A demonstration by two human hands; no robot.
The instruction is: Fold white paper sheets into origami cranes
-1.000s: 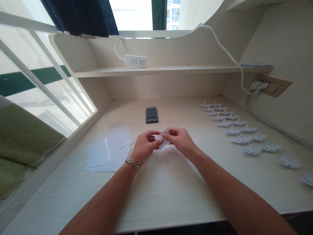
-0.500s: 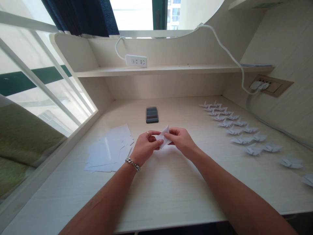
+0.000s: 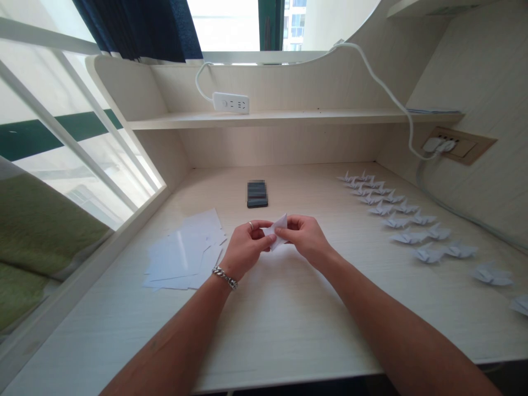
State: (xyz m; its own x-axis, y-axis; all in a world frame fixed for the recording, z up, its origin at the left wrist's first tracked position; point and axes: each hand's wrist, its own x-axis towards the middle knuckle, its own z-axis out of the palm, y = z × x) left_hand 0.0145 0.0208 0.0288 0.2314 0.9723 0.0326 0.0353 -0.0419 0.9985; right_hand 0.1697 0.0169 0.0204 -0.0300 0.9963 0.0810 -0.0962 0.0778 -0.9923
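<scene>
Just small white folded paper [image 3: 279, 231], creased, pointed.

Left hand [image 3: 244, 248]: chain bracelet [image 3: 225, 276], ring [image 3: 251, 225]

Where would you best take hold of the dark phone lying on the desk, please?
Probably its two long edges, pinched from above: the phone lies flat, lengthwise away from the person, with desk showing either side. Left hand and right hand hold folded paper.
</scene>
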